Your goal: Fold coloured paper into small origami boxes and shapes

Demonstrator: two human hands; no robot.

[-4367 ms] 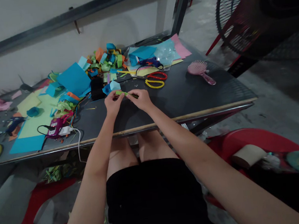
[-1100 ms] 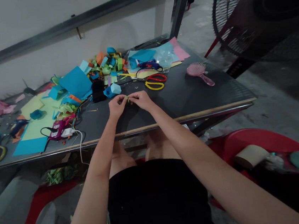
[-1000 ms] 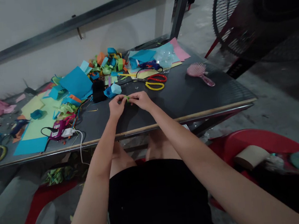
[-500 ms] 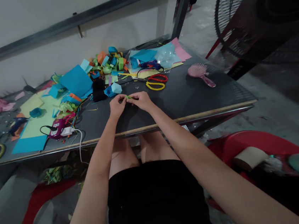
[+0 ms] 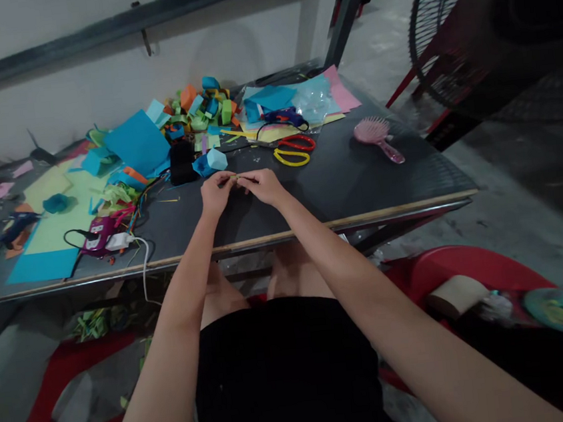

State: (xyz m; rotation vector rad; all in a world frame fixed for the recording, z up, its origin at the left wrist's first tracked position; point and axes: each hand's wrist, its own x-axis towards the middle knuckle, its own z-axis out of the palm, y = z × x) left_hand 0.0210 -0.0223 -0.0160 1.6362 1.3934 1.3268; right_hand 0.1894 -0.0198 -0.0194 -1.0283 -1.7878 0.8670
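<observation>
My left hand (image 5: pixel 216 192) and my right hand (image 5: pixel 263 186) meet above the dark table, their fingertips pinched on a small green paper piece (image 5: pixel 234 177). Most of that piece is hidden by the fingers. Just beyond my left hand lie a blue folded paper shape (image 5: pixel 201 166) and a light blue one (image 5: pixel 216 159). A black object (image 5: pixel 182 162) is to their left. Scissors with red and yellow handles (image 5: pixel 292 158) rest beyond my right hand.
A heap of coloured folded paper (image 5: pixel 201 112) lies at the back by a blue sheet (image 5: pixel 138 144). A purple power strip (image 5: pixel 99 237) with a white cable is at left. A glue gun (image 5: pixel 286 118), a pink hairbrush (image 5: pixel 377 137) and a fan (image 5: pixel 448 25) are rightward.
Both hands stay together with the green paper piece, which now shows less between the fingertips. The view has shifted slightly.
</observation>
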